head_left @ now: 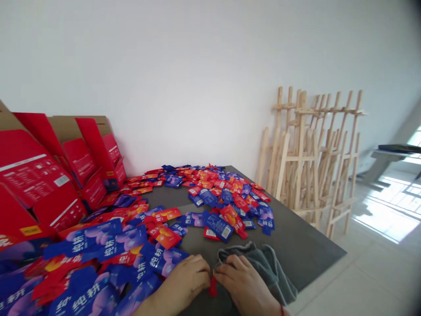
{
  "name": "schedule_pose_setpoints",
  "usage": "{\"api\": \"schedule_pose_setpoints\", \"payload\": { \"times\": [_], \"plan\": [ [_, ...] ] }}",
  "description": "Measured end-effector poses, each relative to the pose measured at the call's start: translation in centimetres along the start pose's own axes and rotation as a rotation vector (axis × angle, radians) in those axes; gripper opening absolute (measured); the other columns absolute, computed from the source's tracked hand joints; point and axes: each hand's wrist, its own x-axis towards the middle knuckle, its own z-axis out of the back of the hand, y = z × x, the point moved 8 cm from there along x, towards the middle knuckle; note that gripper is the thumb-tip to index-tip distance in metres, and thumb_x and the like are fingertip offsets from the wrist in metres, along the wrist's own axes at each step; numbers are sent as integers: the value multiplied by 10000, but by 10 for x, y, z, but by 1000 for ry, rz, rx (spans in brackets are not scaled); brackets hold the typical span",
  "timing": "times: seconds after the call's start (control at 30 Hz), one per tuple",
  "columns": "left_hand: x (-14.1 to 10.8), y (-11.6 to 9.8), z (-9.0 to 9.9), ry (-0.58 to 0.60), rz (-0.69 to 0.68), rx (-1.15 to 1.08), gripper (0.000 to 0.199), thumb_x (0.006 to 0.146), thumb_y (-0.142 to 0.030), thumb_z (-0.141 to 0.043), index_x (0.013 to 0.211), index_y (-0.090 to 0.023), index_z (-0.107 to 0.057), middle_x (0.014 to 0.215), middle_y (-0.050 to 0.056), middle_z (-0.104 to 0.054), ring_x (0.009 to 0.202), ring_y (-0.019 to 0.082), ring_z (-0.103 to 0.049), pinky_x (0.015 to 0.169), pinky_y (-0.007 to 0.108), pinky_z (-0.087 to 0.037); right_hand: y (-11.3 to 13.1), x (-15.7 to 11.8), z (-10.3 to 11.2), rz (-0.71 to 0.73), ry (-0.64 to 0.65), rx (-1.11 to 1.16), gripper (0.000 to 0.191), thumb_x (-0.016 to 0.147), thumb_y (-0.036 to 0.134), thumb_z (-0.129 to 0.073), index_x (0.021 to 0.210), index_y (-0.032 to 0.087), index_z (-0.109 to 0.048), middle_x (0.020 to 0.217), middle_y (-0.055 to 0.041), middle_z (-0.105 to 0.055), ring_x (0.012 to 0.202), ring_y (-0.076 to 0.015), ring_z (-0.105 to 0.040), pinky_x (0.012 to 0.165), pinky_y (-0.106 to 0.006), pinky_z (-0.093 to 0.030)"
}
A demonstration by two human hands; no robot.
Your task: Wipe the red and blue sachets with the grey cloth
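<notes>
A small red packet (pixel 213 289), seen narrow and mostly covered by fingers, is between my two hands just above the dark tabletop. My left hand (pixel 189 281) has its fingers curled against the packet's left side. Against its right side press the bent fingers of my right hand (pixel 241 281). A grey-green cloth (pixel 266 263) lies crumpled beside and behind my right hand. Blue packets (pixel 166 259) with white lettering lie right by my left hand, and red-orange packets (pixel 164 235) are mixed among them.
A large mixed pile of red and blue packets (pixel 215 180) covers the back of the dark table (pixel 302 245). Open red cardboard boxes (pixel 36 188) stand along the left. Wooden easels (pixel 301 166) lean by the white wall beyond the table's right edge.
</notes>
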Motion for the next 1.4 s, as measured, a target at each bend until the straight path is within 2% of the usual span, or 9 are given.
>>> {"api": "schedule_pose_setpoints", "payload": {
  "times": [0.17, 0.33, 0.5, 0.57, 0.73, 0.83, 1.03, 1.27, 1.4],
  "plan": [
    [1, -1, -1, 10, -12, 36, 140, 922, -184, -491, 802, -207, -558, 917, -19, -625, 849, 142, -528, 732, 250, -380, -17, -9, 7, -80, -31, 9, 246, 885, 182, -561, 1099, 287, -623, 1025, 26, -684, 959, -201, -527, 858, -327, -389],
    [0, -3, 1, -8, -31, 34, 126, 910, -163, -506, 798, -207, -543, 917, -18, -624, 838, 142, -532, 733, 246, -394, -44, -27, 15, -185, -50, 11, 389, 821, 84, -546, 1132, 303, -624, 1061, 29, -672, 993, -206, -513, 902, -339, -378],
    [-2, 0, 6, -70, -27, -49, 140, 928, -163, -464, 811, -207, -527, 943, -10, -626, 850, 131, -546, 745, 229, -419, -66, -40, 29, -280, -103, -97, 418, 785, 67, -484, 1120, 263, -638, 1067, -11, -671, 1023, -219, -509, 918, -364, -379],
    [-2, 1, 8, -91, -8, -92, 138, 930, -152, -452, 821, -206, -517, 972, -10, -631, 869, 124, -555, 771, 224, -429, -58, -41, 30, -229, -122, -138, 410, 817, 86, -478, 1162, 263, -610, 1111, -10, -661, 1040, -207, -504, 914, -344, -380],
    [-1, -4, 6, -48, -21, -18, 123, 927, -134, -456, 894, -220, -538, 1099, -19, -624, 947, 138, -554, 848, 253, -426, -10, -39, 8, 96, -98, -169, 241, 950, 243, -463, 1157, 287, -578, 1134, 35, -659, 966, -164, -519, 823, -282, -387],
    [-2, -6, 4, -18, -46, 65, 118, 920, -136, -476, 879, -221, -546, 1160, -23, -602, 972, 151, -546, 865, 268, -416, -13, -40, 2, 76, -82, -161, 224, 954, 253, -459, 1143, 267, -579, 1150, 37, -650, 976, -171, -511, 825, -292, -378],
    [-2, -1, 2, -10, -39, 182, 179, 938, -208, -457, 779, -196, -540, 866, -4, -597, 783, 143, -523, 666, 239, -383, -40, -31, 10, -132, -80, -68, 219, 932, 218, -479, 1108, 270, -599, 1077, 18, -659, 985, -188, -487, 859, -313, -341],
    [-3, 2, -3, 13, -40, 221, 135, 906, -207, -525, 783, -205, -581, 795, -12, -590, 732, 144, -507, 621, 256, -340, 5, 16, -16, 38, 78, -196, 109, 921, 236, -503, 916, 206, -608, 881, 3, -656, 881, -180, -477, 729, -339, -332],
    [-4, 3, -6, 20, -41, 219, 134, 902, -203, -533, 776, -203, -579, 805, -13, -594, 743, 144, -510, 642, 256, -356, 12, 15, -16, 115, 59, -198, 127, 940, 260, -482, 954, 209, -598, 901, 19, -662, 893, -177, -477, 731, -331, -333]
  ]
}}
